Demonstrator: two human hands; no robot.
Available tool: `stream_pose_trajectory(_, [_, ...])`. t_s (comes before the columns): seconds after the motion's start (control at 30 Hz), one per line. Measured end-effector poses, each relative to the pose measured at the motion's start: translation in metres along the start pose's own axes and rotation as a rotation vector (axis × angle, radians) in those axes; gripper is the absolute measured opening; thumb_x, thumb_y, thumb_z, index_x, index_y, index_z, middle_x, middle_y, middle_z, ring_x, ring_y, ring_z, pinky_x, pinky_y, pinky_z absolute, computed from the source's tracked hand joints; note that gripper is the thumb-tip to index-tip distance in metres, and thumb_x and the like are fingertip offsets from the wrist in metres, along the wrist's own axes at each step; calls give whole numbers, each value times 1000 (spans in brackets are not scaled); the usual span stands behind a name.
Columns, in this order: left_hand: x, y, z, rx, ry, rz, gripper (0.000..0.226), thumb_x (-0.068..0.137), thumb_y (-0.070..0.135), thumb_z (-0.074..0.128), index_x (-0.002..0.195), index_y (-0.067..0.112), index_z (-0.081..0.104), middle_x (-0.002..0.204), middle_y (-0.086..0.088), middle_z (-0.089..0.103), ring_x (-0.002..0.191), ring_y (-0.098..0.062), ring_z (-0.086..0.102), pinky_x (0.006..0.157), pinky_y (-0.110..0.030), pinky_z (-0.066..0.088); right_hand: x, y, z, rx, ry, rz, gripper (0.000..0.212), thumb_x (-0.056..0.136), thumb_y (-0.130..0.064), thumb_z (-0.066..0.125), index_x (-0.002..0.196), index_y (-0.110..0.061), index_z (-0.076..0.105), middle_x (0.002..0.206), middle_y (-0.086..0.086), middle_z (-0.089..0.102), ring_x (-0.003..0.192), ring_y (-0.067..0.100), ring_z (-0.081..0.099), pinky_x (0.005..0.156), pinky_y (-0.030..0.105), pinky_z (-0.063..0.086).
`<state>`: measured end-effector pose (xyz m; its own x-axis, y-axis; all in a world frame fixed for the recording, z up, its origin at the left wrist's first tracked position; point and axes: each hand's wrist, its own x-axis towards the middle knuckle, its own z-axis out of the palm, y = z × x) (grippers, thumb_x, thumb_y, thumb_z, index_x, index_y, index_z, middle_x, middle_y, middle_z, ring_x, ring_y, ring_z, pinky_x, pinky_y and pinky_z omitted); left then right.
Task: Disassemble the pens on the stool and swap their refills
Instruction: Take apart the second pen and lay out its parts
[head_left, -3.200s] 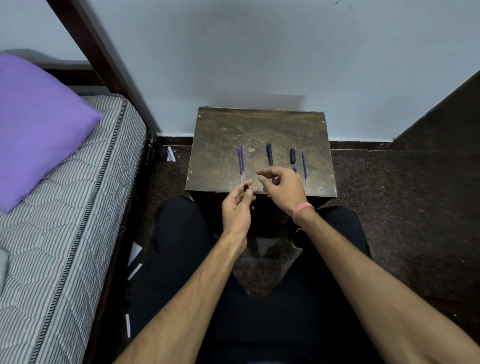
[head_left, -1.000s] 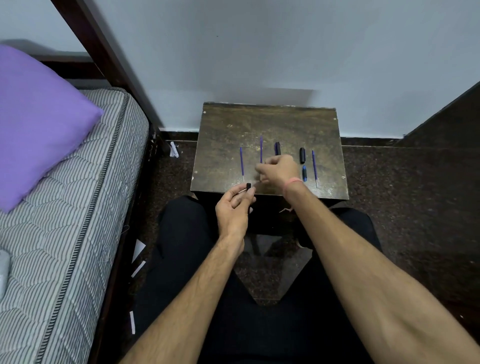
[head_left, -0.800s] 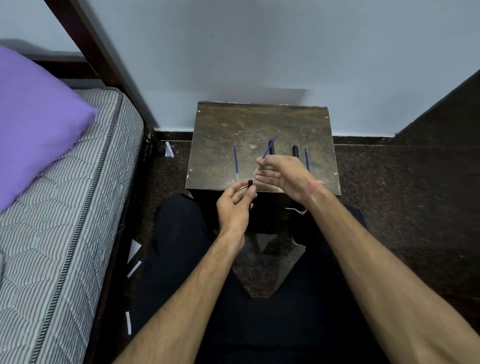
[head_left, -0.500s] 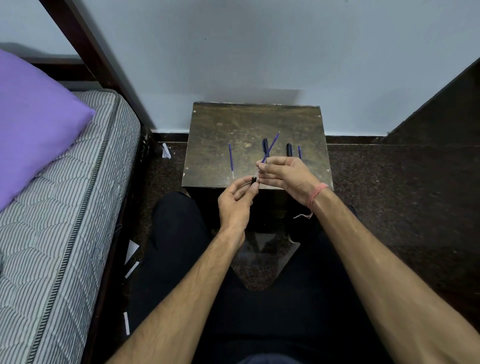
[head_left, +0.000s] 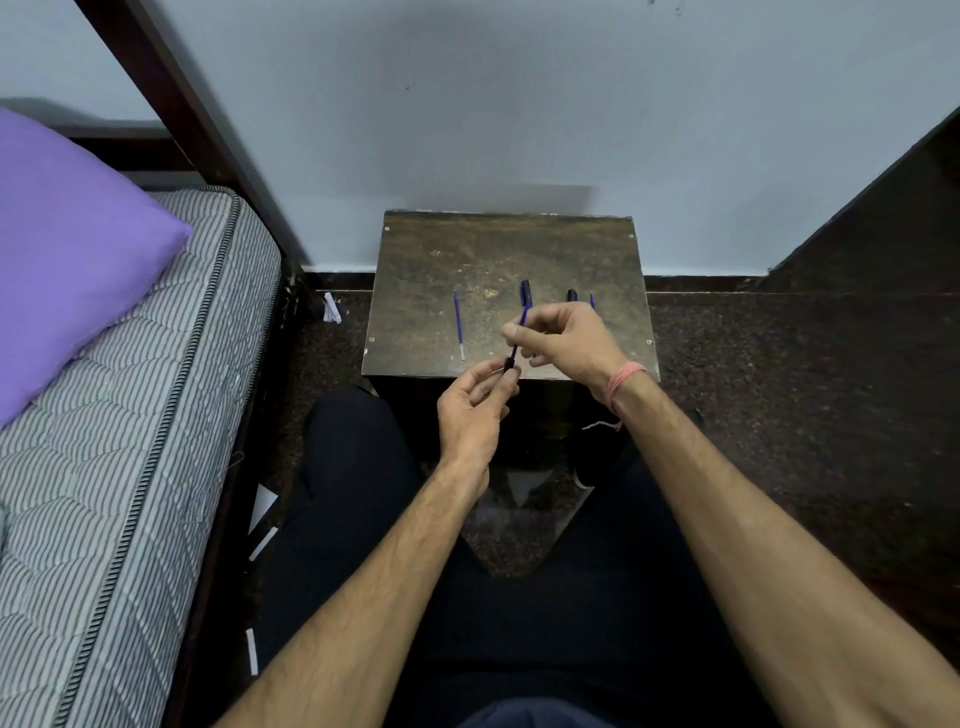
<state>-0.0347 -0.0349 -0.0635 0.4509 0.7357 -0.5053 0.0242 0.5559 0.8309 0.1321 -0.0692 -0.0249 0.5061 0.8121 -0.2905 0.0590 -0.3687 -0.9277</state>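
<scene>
No writing is legible. The right hand (head_left: 563, 340) pinches a blue refill (head_left: 519, 332); the left hand (head_left: 470, 410) pinches a black pen tip (head_left: 509, 365). A purple pillow (head_left: 67, 249) lies on the bed.

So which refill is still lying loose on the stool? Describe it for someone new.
On the brown stool against the wall, look left of both hands. The thin blue refill lies alone there, pointing toward the wall, apart from the black pen parts further right.
</scene>
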Motion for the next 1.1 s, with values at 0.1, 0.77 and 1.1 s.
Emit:
stream_pose_trajectory(0.1, [-1, 2, 1, -18, -7, -11, 30, 102, 24, 83, 131, 23, 77, 113, 5, 88, 109, -10, 83, 92, -28, 61, -3, 2, 5, -56, -72, 15, 14, 95, -18, 85, 105, -8, 84, 82, -2, 79, 73, 4, 70, 71, 24, 60])
stream_pose_trajectory(0.77, [1, -8, 1, 18, -15, -31, 30, 104, 17, 79, 133, 12, 74, 120, -4, 86, 117, -20, 79, 107, -41, 57, 1, 34, -21, 93, 352, 63, 9, 101, -20, 78, 99, -28, 81, 92, 3, 82, 68, 9, 72, 62, 32, 63])
stream_pose_trajectory(1.1, [9, -19, 3, 81, -35, -53, 31, 105, 21, 77, 135, 16, 72, 120, 3, 87, 124, -18, 78, 123, -54, 52, 4, 66, -37, -401, 590, 226, 6, 90, -29, 85, 96, -29, 86, 89, -12, 82, 76, -2, 66, 76, 8, 43])
